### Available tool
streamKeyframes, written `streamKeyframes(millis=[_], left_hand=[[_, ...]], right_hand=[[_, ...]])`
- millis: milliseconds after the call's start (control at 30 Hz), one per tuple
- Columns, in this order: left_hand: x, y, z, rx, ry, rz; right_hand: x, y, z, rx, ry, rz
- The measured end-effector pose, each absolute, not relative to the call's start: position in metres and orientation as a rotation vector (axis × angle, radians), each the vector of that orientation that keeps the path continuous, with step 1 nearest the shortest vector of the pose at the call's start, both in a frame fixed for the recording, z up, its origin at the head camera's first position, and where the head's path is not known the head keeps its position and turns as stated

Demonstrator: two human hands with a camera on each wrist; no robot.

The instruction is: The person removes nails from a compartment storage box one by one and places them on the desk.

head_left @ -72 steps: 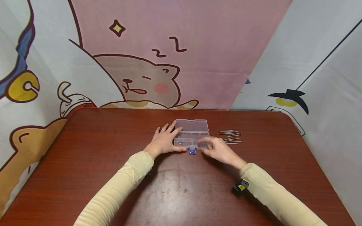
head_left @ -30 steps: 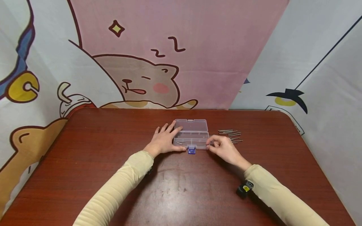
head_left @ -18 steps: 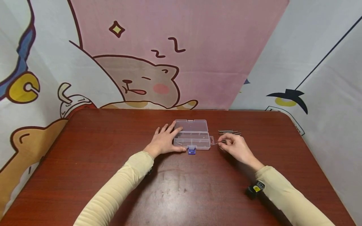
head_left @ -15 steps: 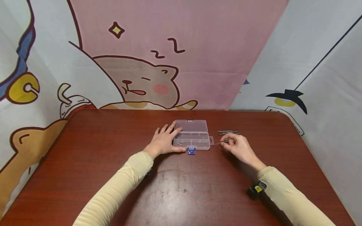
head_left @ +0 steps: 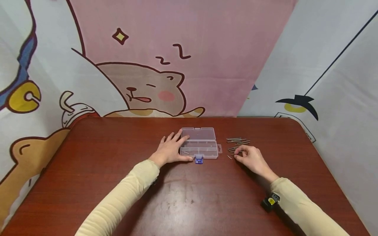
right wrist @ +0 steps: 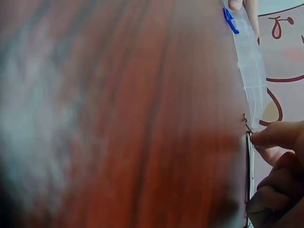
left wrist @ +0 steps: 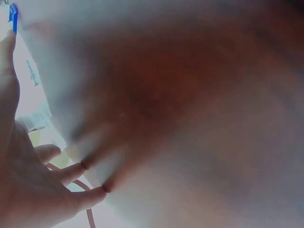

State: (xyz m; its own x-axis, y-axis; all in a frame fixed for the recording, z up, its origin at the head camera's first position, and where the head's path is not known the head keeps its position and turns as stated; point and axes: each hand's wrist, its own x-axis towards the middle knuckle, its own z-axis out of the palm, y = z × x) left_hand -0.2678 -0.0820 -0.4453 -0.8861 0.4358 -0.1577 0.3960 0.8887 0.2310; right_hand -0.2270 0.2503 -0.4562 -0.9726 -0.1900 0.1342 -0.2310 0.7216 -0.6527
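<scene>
In the head view, a clear plastic divided box (head_left: pixel 208 152) with a blue latch (head_left: pixel 199 160) lies with its lid (head_left: pixel 198 133) folded back. A few small nails (head_left: pixel 186 152) lie in its front left compartment. My left hand (head_left: pixel 169 150) rests spread along the box's left side, thumb at the front edge and index finger over the lid hinge. My right hand (head_left: pixel 251 159) is at the table right of the box, thumb and forefinger pinching a thin nail (right wrist: pixel 249 128). A short nail (head_left: pixel 229 157) lies just left of those fingertips.
Several longer nails (head_left: pixel 234 140) lie in loose rows behind the right hand, some partly covered by it. A clear hanging tab (head_left: pixel 220 148) sticks out from the box's right end. The brown table (head_left: pixel 189 203) ends at a printed cloth backdrop (head_left: pixel 218 65).
My right hand has moved from over the box's front right compartment rightward to the nails, a thin nail showing at its fingertips on the way. The left hand stays on the box.
</scene>
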Motion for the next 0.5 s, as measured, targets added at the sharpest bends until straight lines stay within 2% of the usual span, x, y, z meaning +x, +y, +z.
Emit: streamKeyframes(millis=[200,500], left_hand=[[-0.267,-0.083,-0.444,0.648,2.819,0.272],[-0.268,-0.106,-0.446,0.819,2.751,0.57]], right_hand=[[-0.226,0.248,-0.459,0.378,-2.892,1.112],[-0.226,0.246,-0.452,0.409,-2.879,1.109]])
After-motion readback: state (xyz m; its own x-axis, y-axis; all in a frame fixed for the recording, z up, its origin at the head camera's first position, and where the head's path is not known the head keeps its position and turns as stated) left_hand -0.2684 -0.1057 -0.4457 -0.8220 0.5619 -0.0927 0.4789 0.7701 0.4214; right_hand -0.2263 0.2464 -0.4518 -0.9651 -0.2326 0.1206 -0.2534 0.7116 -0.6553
